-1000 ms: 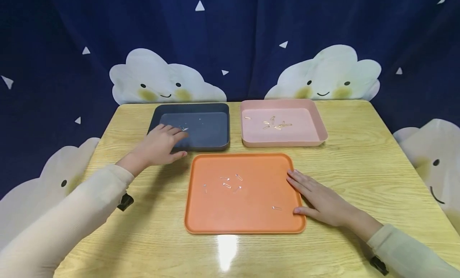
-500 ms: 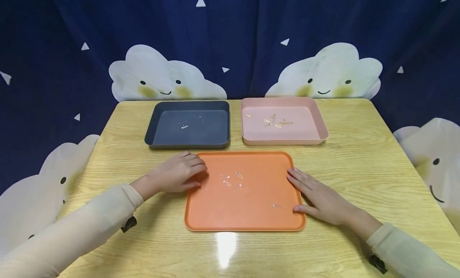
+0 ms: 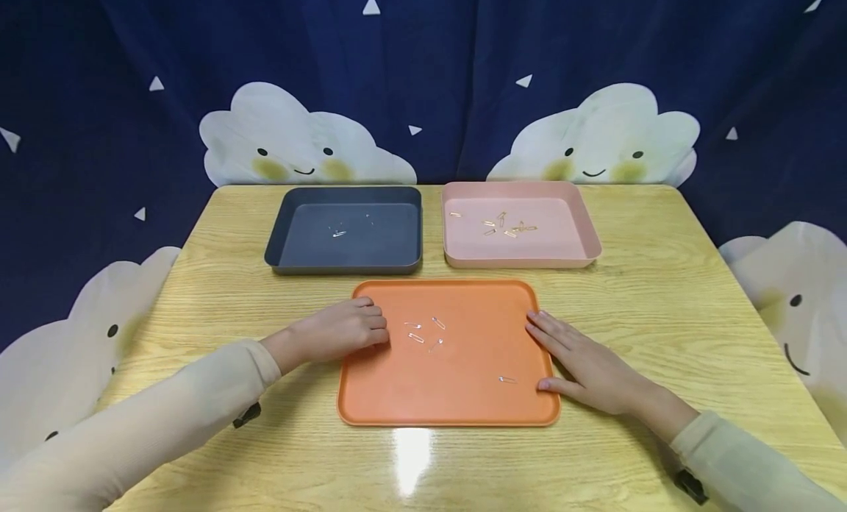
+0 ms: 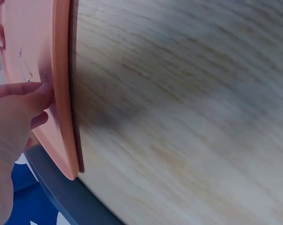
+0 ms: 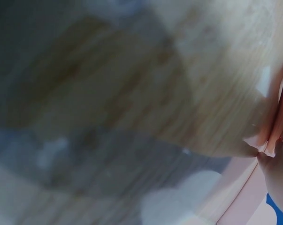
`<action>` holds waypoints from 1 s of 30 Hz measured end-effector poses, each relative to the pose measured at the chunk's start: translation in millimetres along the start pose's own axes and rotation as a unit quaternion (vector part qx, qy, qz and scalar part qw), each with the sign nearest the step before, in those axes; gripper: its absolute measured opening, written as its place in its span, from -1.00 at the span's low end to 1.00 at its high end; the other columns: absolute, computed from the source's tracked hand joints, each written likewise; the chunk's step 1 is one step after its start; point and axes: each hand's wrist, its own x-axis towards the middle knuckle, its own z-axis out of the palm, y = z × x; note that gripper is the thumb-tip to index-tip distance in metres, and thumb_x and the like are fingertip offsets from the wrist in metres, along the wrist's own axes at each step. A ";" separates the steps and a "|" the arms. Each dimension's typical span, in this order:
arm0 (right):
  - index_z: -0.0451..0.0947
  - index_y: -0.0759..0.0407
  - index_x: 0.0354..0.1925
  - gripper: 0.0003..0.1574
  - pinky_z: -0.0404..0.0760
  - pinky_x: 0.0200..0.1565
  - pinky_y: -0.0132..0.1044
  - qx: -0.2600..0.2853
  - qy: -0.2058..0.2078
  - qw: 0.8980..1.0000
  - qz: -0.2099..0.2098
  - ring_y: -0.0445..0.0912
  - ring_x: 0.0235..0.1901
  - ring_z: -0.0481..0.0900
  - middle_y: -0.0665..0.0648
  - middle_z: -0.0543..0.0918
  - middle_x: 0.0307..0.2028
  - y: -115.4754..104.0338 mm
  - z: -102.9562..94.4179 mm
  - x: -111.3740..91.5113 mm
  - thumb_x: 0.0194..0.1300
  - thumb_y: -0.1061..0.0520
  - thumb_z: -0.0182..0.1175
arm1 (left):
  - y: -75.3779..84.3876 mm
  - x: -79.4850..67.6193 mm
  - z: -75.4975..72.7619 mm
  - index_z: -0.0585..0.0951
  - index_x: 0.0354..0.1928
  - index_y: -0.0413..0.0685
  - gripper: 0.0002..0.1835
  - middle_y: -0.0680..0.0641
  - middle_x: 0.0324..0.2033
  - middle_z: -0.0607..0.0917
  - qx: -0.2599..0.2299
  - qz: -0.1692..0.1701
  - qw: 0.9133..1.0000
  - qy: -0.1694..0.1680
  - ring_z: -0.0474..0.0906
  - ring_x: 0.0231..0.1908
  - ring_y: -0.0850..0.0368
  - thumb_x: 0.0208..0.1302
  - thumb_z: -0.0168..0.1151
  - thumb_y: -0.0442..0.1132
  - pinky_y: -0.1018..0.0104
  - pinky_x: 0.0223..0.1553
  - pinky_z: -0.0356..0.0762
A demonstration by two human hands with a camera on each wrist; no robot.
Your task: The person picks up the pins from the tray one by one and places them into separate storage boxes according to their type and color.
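Inside the left edge of the orange tray [image 3: 456, 403], my left hand [image 3: 345, 329] has its fingers curled down, thumb and forefinger closing on a small safety pin. In the left wrist view one end of that safety pin [image 4: 44, 74] shows beside the fingertips; the rest is hidden. Several silver safety pins lie on the tray: a cluster with one pin [image 3: 415, 338] left of centre, and a lone pin [image 3: 507, 379] at the lower right. My right hand [image 3: 589, 365] rests its straight fingers and thumb on the tray's right rim.
Behind the orange tray stand a dark grey tray [image 3: 377, 254] with a few small silver pins [image 3: 339, 233] and a pink tray [image 3: 559, 240] with several gold safety pins [image 3: 509, 234]. All rest on a wooden table [image 3: 662, 276] backed by a blue curtain [image 3: 450, 56].
My left hand has come from over the dark grey tray down to the orange tray's left side, where its fingers have closed on the leftmost safety pin. The right hand has stayed put.
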 end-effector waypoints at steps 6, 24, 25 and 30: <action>-0.01 0.07 0.51 0.09 -0.42 0.43 -0.65 -0.002 0.003 1.000 0.001 0.01 0.52 -0.01 0.15 0.06 0.51 0.1 0.9 0.4 0.22 -0.31 0.20 | -0.9 4.8 -1.2 0.56 -0.35 0.04 -0.88 0.12 -0.44 0.60 0.033 -0.004 0.999 -0.042 0.43 -0.38 0.18 0.19 0.17 -0.38 0.36 -0.19 0.31; 0.01 0.08 0.50 0.09 -0.40 0.43 -0.66 0.002 0.017 1.000 0.000 0.01 0.51 0.02 0.13 0.09 0.51 0.8 5.4 -1.5 0.21 -0.30 0.20 | -11.6 -3.5 3.5 0.57 -0.23 -0.07 -0.87 0.01 -0.29 0.68 0.075 -0.040 0.996 -0.032 0.54 -0.23 0.09 0.20 0.13 -0.38 0.25 -0.03 0.49; 0.01 0.07 0.50 0.09 -0.40 0.43 -0.66 0.002 0.017 1.000 0.001 0.01 0.51 0.02 0.13 0.09 0.51 1.0 5.7 -1.5 0.21 -0.30 0.20 | -14.0 -3.8 3.1 0.57 -0.25 -0.06 -0.89 0.01 -0.30 0.67 0.075 -0.043 0.996 -0.023 0.54 -0.24 0.10 0.19 0.14 -0.36 0.25 -0.04 0.49; 0.01 0.07 0.50 0.08 -0.40 0.43 -0.66 0.000 0.018 1.000 0.000 0.00 0.51 0.03 0.13 0.10 0.51 1.3 5.9 -1.4 0.21 -0.30 0.20 | -26.7 -5.6 -1.2 0.56 -0.32 -0.07 -0.94 0.01 -0.36 0.65 0.076 -0.067 0.995 0.010 0.52 -0.26 0.06 0.15 0.19 -0.31 0.23 -0.06 0.46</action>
